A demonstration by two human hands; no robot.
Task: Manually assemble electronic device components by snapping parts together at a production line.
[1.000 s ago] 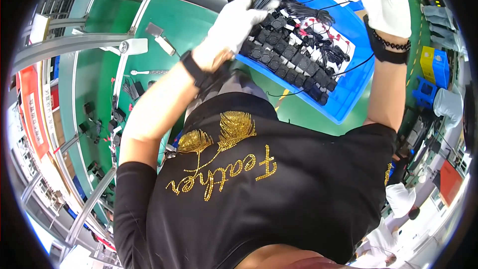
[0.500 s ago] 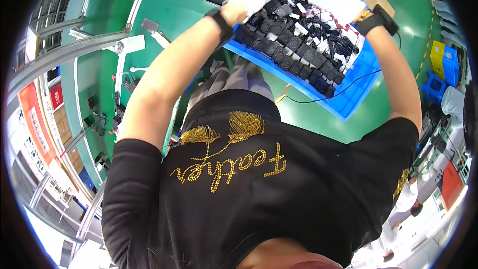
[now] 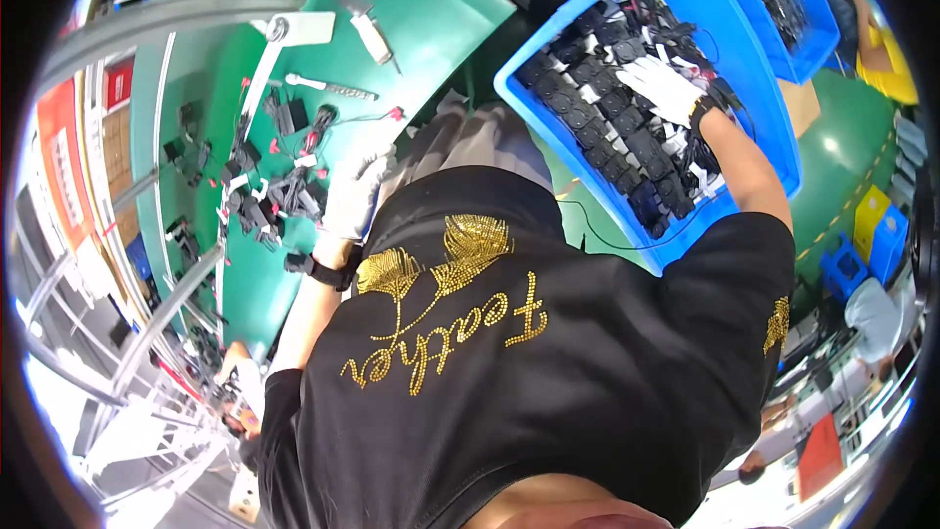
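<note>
My right hand (image 3: 662,90), in a white glove, lies with its fingers stretched out over black boxy devices (image 3: 612,122) packed in rows. They sit in a large blue bin (image 3: 517,103) along with black cables and white tags. My left hand (image 3: 354,191), also gloved in white, is at the near edge of the green table (image 3: 431,10). Its fingers look loosely spread and nothing shows in them, though the glove is slightly blurred. Just left of it lie black devices with tangled cables (image 3: 299,191) and small red connectors.
On the table are a handled tool with a flat grey head (image 3: 367,31) and a white-headed tool (image 3: 333,87). A second blue bin (image 3: 818,44) with dark parts stands beyond the large one. A person in yellow (image 3: 886,64) is at far right. Metal rails (image 3: 157,20) run along the left.
My left hand has moved from the bin to the table edge. My right hand has come down onto the devices; the dark flat thing beside it no longer shows. The view has swung.
</note>
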